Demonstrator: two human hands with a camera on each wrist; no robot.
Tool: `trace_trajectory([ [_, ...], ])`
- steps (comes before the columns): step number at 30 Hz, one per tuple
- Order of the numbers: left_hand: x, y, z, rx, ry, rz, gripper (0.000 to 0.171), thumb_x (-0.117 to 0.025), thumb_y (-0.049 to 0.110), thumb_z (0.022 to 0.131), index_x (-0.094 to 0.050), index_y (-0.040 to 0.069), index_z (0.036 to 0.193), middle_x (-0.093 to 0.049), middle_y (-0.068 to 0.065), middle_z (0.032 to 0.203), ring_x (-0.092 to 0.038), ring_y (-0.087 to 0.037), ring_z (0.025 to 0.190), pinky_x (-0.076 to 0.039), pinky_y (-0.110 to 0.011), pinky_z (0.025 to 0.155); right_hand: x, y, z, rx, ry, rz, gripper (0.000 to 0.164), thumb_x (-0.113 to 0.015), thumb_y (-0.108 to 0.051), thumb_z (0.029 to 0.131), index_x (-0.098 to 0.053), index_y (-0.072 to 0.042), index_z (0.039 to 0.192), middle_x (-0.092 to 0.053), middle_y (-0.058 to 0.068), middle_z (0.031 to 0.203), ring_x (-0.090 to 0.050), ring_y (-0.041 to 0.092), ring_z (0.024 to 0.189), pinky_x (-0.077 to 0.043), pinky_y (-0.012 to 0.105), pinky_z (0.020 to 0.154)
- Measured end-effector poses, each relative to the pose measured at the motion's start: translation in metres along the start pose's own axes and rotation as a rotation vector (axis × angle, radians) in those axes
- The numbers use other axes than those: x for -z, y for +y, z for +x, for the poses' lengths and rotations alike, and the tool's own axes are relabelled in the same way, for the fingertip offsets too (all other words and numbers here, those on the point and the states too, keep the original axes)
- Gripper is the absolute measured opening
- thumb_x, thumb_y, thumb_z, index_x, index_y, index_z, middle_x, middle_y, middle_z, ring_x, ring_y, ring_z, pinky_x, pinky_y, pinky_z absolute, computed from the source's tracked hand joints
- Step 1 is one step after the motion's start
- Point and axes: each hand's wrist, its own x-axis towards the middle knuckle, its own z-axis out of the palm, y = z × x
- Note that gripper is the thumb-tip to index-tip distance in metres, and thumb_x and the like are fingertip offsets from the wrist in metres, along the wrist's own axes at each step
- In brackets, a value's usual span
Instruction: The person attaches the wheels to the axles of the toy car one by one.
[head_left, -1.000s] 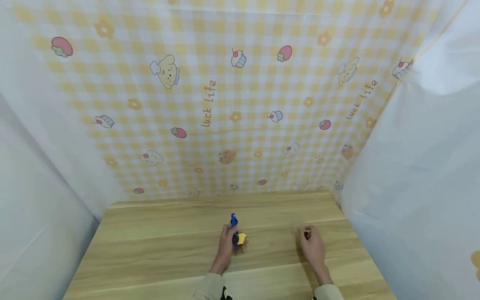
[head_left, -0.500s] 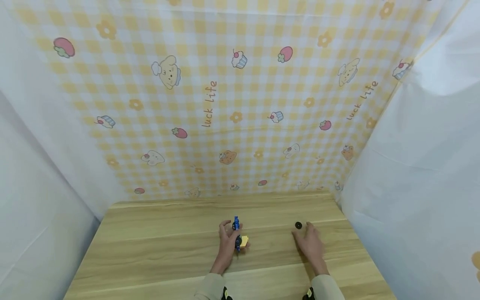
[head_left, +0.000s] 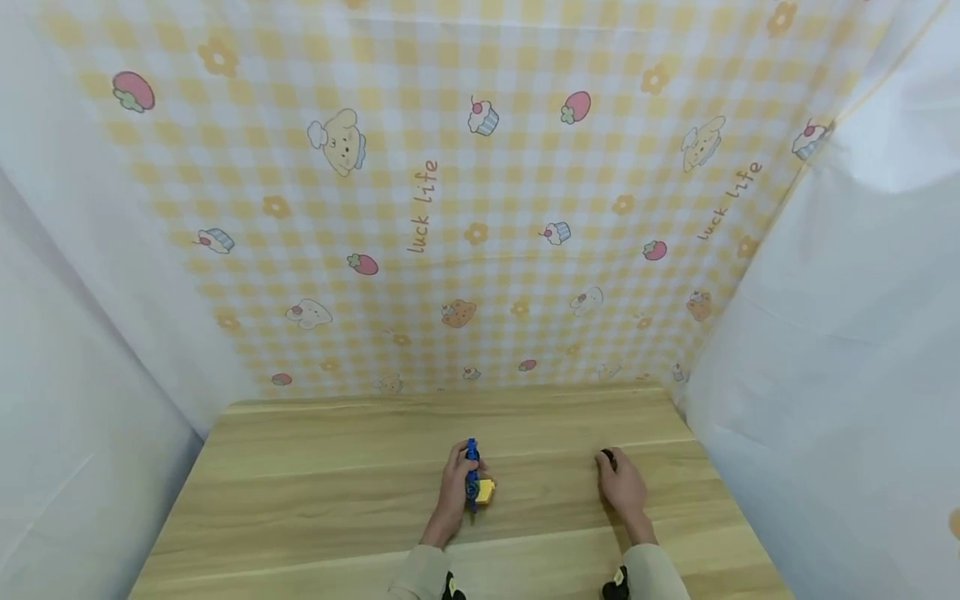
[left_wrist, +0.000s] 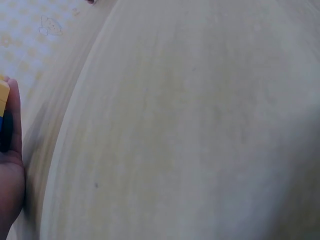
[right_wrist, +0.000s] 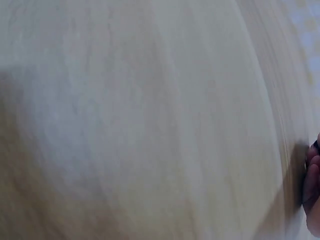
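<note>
My left hand (head_left: 452, 492) holds a small blue and yellow toy vehicle (head_left: 485, 492) with black wheels, its thumb lying across the blue part. At the left edge of the left wrist view, the same hand (left_wrist: 10, 180) shows with a yellow block of the toy and a dark wheel (left_wrist: 6, 132) by the palm. To the right, my right hand (head_left: 624, 485) pinches a small black toy wheel (head_left: 608, 457) between thumb and fingers, low over the table. Only the edge of that hand (right_wrist: 312, 185) enters the right wrist view, with a sliver of black at its fingertips.
A wood-grain table (head_left: 337, 475) lies under both hands. Behind it hangs a yellow checked sheet (head_left: 450, 267) with cartoon prints. White sheets close off the left side (head_left: 82, 375) and the right side (head_left: 810, 350).
Half a second ago the black wheel lay on the table beside my loosened right hand; now the right fingers grip it. The toy in my left hand has turned slightly and come a little nearer.
</note>
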Motion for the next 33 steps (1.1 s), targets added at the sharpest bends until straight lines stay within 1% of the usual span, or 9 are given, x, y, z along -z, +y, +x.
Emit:
trace_trajectory([
  [3,0.003,0.0,0.0,0.007,0.001,0.021,0.05,-0.041,0.028,0.106,-0.032,0.004,0.15,-0.06,-0.023,0.116,-0.069,-0.032,0.096,-0.056,-0.03,0.077,-0.006,-0.004,-0.005,-0.101,-0.036,0.273,0.029,-0.054,-0.025,0.104,-0.064,0.002,0.1,-0.066,0.011,0.079,-0.052,0.013,0.06,-0.042,0.026,0.054],
  [6,0.005,-0.001,0.0,0.01,-0.003,0.034,0.057,-0.043,0.038,0.107,-0.03,0.008,0.154,-0.062,-0.022,0.116,-0.07,-0.03,0.098,-0.055,-0.028,0.078,-0.019,-0.012,-0.012,-0.163,-0.106,0.551,0.034,-0.05,-0.023,0.106,-0.059,0.008,0.098,-0.064,0.008,0.072,-0.051,0.009,0.052,-0.045,0.022,0.048],
  [9,0.006,-0.003,0.0,0.01,-0.02,0.035,0.062,-0.044,0.043,0.106,-0.026,0.013,0.156,-0.067,-0.02,0.112,-0.071,-0.025,0.093,-0.055,-0.028,0.075,-0.032,-0.021,-0.021,-0.158,-0.19,0.67,0.034,-0.046,-0.023,0.107,-0.057,0.009,0.102,-0.065,0.005,0.075,-0.056,0.009,0.054,-0.049,0.022,0.049],
  [12,0.005,-0.005,-0.001,0.02,-0.035,0.039,0.062,-0.046,0.044,0.105,-0.026,0.015,0.156,-0.072,-0.017,0.107,-0.071,-0.019,0.087,-0.053,-0.026,0.071,-0.042,-0.03,-0.027,-0.147,-0.251,0.71,0.034,-0.045,-0.024,0.108,-0.055,0.009,0.104,-0.068,0.007,0.078,-0.06,0.011,0.058,-0.051,0.023,0.051],
  [15,0.006,-0.006,-0.002,0.025,-0.054,0.018,0.062,-0.046,0.041,0.105,-0.025,0.012,0.156,-0.072,-0.017,0.107,-0.071,-0.018,0.089,-0.053,-0.027,0.072,-0.047,-0.036,-0.031,-0.174,-0.28,0.736,0.03,-0.048,-0.024,0.106,-0.052,0.006,0.107,-0.07,0.009,0.082,-0.061,0.012,0.061,-0.051,0.023,0.052],
  [20,0.009,-0.005,-0.003,0.075,-0.052,-0.072,0.063,-0.047,0.037,0.106,-0.02,0.011,0.156,-0.067,-0.012,0.106,-0.067,-0.016,0.097,-0.053,-0.027,0.084,-0.049,-0.039,-0.034,-0.232,-0.262,0.738,0.023,-0.054,-0.02,0.104,-0.047,0.0,0.113,-0.071,0.011,0.088,-0.061,0.013,0.062,-0.049,0.022,0.051],
  [24,0.012,-0.003,-0.003,0.103,-0.02,-0.106,0.063,-0.046,0.037,0.106,-0.019,0.012,0.157,-0.063,-0.005,0.102,-0.065,-0.013,0.096,-0.051,-0.026,0.086,-0.049,-0.043,-0.035,-0.246,-0.263,0.744,0.026,-0.059,-0.021,0.101,-0.046,-0.002,0.113,-0.065,0.007,0.082,-0.057,0.012,0.061,-0.047,0.021,0.051],
  [29,0.009,0.001,0.0,0.086,0.002,-0.067,0.062,-0.049,0.037,0.104,-0.025,0.012,0.156,-0.066,-0.003,0.094,-0.066,-0.013,0.089,-0.051,-0.028,0.084,-0.051,-0.052,-0.034,-0.232,-0.288,0.733,0.025,-0.061,-0.024,0.1,-0.05,-0.001,0.102,-0.054,0.0,0.07,-0.048,0.009,0.054,-0.043,0.021,0.049],
  [33,0.004,0.002,0.003,0.049,0.01,0.011,0.06,-0.048,0.043,0.104,-0.033,0.011,0.152,-0.067,-0.002,0.092,-0.066,-0.013,0.086,-0.051,-0.028,0.081,-0.052,-0.062,-0.034,-0.17,-0.399,0.683,0.025,-0.058,-0.024,0.101,-0.054,0.0,0.098,-0.052,-0.001,0.068,-0.048,0.01,0.056,-0.045,0.022,0.05],
])
